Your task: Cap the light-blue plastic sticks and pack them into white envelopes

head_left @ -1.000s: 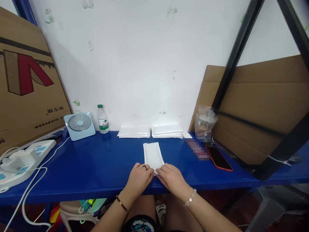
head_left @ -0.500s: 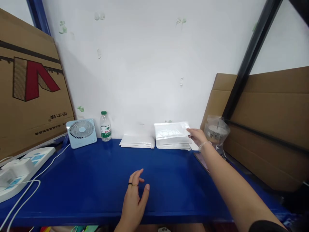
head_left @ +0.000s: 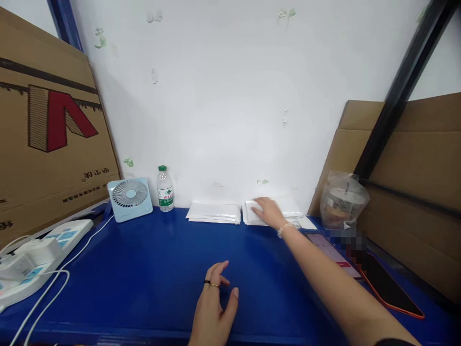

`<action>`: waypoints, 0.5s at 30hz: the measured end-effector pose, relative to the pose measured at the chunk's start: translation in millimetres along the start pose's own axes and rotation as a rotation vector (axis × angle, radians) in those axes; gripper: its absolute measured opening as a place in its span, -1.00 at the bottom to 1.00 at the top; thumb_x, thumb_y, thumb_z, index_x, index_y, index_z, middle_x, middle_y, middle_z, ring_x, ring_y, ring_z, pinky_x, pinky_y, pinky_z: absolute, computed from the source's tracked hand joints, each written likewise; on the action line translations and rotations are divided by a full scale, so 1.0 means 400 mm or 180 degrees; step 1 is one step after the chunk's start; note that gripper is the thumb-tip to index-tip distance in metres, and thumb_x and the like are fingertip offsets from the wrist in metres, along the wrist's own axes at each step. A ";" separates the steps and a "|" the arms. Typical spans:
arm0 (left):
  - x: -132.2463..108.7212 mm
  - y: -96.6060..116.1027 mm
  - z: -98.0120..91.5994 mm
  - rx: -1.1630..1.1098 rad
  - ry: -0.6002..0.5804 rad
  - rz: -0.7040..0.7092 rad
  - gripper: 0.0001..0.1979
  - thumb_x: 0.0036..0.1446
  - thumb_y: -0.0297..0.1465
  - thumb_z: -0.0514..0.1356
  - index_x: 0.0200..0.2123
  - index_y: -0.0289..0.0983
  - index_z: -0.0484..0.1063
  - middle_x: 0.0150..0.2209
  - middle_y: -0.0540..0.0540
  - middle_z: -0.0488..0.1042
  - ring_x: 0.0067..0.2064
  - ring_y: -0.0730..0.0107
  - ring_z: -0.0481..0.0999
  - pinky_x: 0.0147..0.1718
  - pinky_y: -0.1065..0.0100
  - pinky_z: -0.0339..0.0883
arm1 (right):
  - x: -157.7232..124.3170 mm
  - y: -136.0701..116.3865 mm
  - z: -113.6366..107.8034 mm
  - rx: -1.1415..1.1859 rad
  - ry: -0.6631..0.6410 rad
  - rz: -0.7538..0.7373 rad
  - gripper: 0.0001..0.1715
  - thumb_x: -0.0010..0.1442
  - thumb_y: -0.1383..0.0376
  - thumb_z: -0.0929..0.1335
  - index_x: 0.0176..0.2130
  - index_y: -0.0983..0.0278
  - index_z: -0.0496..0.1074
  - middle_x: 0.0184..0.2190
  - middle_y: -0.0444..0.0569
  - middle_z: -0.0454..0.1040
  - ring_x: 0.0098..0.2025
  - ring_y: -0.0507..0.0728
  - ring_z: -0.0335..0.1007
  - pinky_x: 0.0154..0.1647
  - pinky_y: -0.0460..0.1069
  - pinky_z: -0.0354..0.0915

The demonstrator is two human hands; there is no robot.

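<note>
My right hand (head_left: 265, 211) reaches to the back of the blue table (head_left: 151, 269) and lies flat, fingers out, on the right stack of white packets (head_left: 288, 209) by the wall. A second stack of white packets (head_left: 214, 212) lies just left of it. My left hand (head_left: 214, 302) rests near the table's front edge with its fingers spread, two rings on it, holding nothing.
A small light-blue fan (head_left: 130, 198) and a water bottle (head_left: 164, 189) stand at the back left. A power strip (head_left: 34, 257) with white cables lies far left. A bagged drink cup (head_left: 342, 202) and a phone (head_left: 387, 283) are right. Cardboard sheets lean on both sides.
My right hand carried a white packet from the front of the table to the right stack and now presses flat on it. My left hand let go and stayed near the front edge.
</note>
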State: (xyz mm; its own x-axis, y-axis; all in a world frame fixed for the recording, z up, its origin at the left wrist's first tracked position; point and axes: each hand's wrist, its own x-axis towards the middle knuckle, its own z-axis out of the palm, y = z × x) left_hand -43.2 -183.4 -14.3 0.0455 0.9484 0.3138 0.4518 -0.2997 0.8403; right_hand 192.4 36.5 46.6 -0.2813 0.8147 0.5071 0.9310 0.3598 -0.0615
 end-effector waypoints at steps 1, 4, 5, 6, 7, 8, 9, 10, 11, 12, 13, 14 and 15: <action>0.000 0.004 0.000 -0.0013 0.0029 -0.0016 -0.52 0.17 -0.26 0.00 0.16 -0.15 0.09 -0.04 -0.19 0.32 -0.32 0.35 0.43 -0.43 0.33 0.36 | 0.013 -0.047 0.028 0.0020 -0.0184 -0.0305 -0.48 0.23 0.08 0.19 0.08 0.30 0.30 0.06 0.11 0.34 0.10 0.19 0.18 0.12 0.05 0.04; -0.001 0.008 -0.003 -0.0036 -0.0001 -0.0049 -0.51 0.14 -0.29 0.03 0.16 -0.19 0.11 -0.05 -0.20 0.33 -0.34 0.35 0.44 -0.40 0.30 0.36 | 0.047 -0.160 0.108 -0.0119 -0.0531 -0.0589 -0.41 0.12 0.17 0.30 0.11 0.36 0.26 0.12 0.17 0.28 0.19 0.25 0.06 0.16 0.08 -0.03; -0.001 0.007 -0.005 -0.0049 -0.0008 -0.0076 -0.50 0.14 -0.30 0.03 0.16 -0.20 0.11 -0.06 -0.21 0.34 -0.33 0.33 0.44 -0.39 0.29 0.36 | 0.057 -0.185 0.129 -0.0122 -0.0587 -0.0587 -0.47 0.08 0.26 0.32 0.05 0.39 0.31 0.05 0.20 0.35 0.15 0.27 0.12 0.13 0.08 0.00; -0.001 0.005 -0.007 -0.0072 -0.0010 -0.0108 -0.50 0.14 -0.30 0.03 0.16 -0.20 0.11 -0.05 -0.21 0.35 -0.31 0.31 0.45 -0.37 0.28 0.36 | 0.066 -0.202 0.144 -0.0122 -0.0637 -0.0564 -0.55 0.05 0.33 0.32 -0.03 0.41 0.38 -0.05 0.22 0.42 0.09 0.28 0.21 0.09 0.08 0.04; -0.001 0.002 -0.008 -0.0108 -0.0002 -0.0136 -0.51 0.13 -0.31 0.03 0.15 -0.21 0.12 -0.04 -0.21 0.35 -0.28 0.28 0.45 -0.36 0.28 0.35 | 0.074 -0.213 0.153 -0.0100 -0.0658 -0.0529 -0.65 0.04 0.39 0.32 -0.13 0.42 0.43 -0.15 0.23 0.48 0.00 0.27 0.30 0.03 0.08 0.09; 0.000 -0.001 -0.009 -0.0158 0.0023 -0.0153 -0.51 0.12 -0.31 0.04 0.14 -0.20 0.14 -0.02 -0.22 0.34 -0.26 0.27 0.45 -0.35 0.28 0.35 | 0.082 -0.219 0.156 -0.0064 -0.0651 -0.0489 -0.73 0.03 0.42 0.30 -0.21 0.42 0.46 -0.25 0.22 0.51 -0.09 0.26 0.37 -0.03 0.07 0.13; 0.000 -0.006 -0.010 -0.0224 0.0051 -0.0158 -0.52 0.12 -0.31 0.05 0.13 -0.20 0.16 0.00 -0.21 0.34 -0.25 0.27 0.45 -0.33 0.27 0.35 | 0.087 -0.221 0.153 -0.0021 -0.0624 -0.0442 -0.78 0.04 0.44 0.29 -0.27 0.41 0.47 -0.32 0.20 0.52 -0.17 0.25 0.41 -0.08 0.06 0.16; 0.002 -0.010 -0.010 -0.0306 0.0079 -0.0156 -0.53 0.11 -0.30 0.06 0.11 -0.18 0.19 0.02 -0.21 0.32 -0.24 0.28 0.45 -0.31 0.27 0.35 | 0.091 -0.220 0.144 0.0032 -0.0569 -0.0384 -0.79 0.07 0.43 0.27 -0.29 0.39 0.47 -0.34 0.17 0.53 -0.22 0.23 0.43 -0.12 0.04 0.18; 0.005 -0.015 -0.011 -0.0406 0.0104 -0.0160 -0.55 0.10 -0.30 0.08 0.09 -0.17 0.22 0.04 -0.20 0.32 -0.24 0.29 0.45 -0.29 0.27 0.35 | 0.092 -0.218 0.129 0.0098 -0.0488 -0.0320 -0.77 0.10 0.41 0.25 -0.27 0.37 0.47 -0.33 0.15 0.53 -0.23 0.21 0.43 -0.15 0.03 0.19; 0.009 -0.020 -0.011 -0.0536 0.0119 -0.0189 -0.55 0.09 -0.29 0.10 0.08 -0.17 0.24 0.05 -0.19 0.32 -0.24 0.30 0.45 -0.27 0.26 0.34 | 0.089 -0.214 0.111 0.0166 -0.0394 -0.0256 -0.74 0.14 0.39 0.22 -0.23 0.34 0.45 -0.29 0.12 0.53 -0.23 0.20 0.43 -0.18 0.01 0.19; 0.014 -0.024 -0.012 -0.0713 0.0129 -0.0257 -0.55 0.07 -0.29 0.13 0.07 -0.17 0.25 0.05 -0.19 0.32 -0.23 0.30 0.45 -0.25 0.26 0.33 | 0.081 -0.210 0.090 0.0207 -0.0300 -0.0201 -0.71 0.19 0.36 0.19 -0.17 0.31 0.43 -0.25 0.09 0.52 -0.21 0.17 0.42 -0.19 -0.01 0.20; 0.022 -0.026 -0.012 -0.0957 0.0142 -0.0369 -0.52 0.05 -0.29 0.16 0.07 -0.17 0.25 0.05 -0.19 0.32 -0.21 0.30 0.45 -0.22 0.26 0.33 | 0.069 -0.206 0.066 0.0303 -0.0187 -0.0126 -0.67 0.22 0.34 0.16 -0.11 0.28 0.40 -0.22 0.05 0.51 -0.21 0.15 0.42 -0.20 -0.03 0.20; 0.031 -0.026 -0.013 -0.1278 0.0164 -0.0521 -0.49 0.02 -0.29 0.20 0.08 -0.19 0.23 0.06 -0.21 0.31 -0.17 0.29 0.45 -0.19 0.27 0.32 | 0.051 -0.203 0.041 0.0469 -0.0076 -0.0040 -0.65 0.25 0.31 0.13 -0.08 0.27 0.38 -0.22 0.02 0.51 -0.22 0.12 0.41 -0.22 -0.05 0.21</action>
State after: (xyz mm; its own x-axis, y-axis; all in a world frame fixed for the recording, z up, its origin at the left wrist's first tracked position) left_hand -52.2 -169.1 -16.9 -0.0470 0.9834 0.1752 0.0664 -0.1719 0.9829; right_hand 107.4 31.4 48.0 -0.2998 0.8196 0.4882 0.8836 0.4315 -0.1818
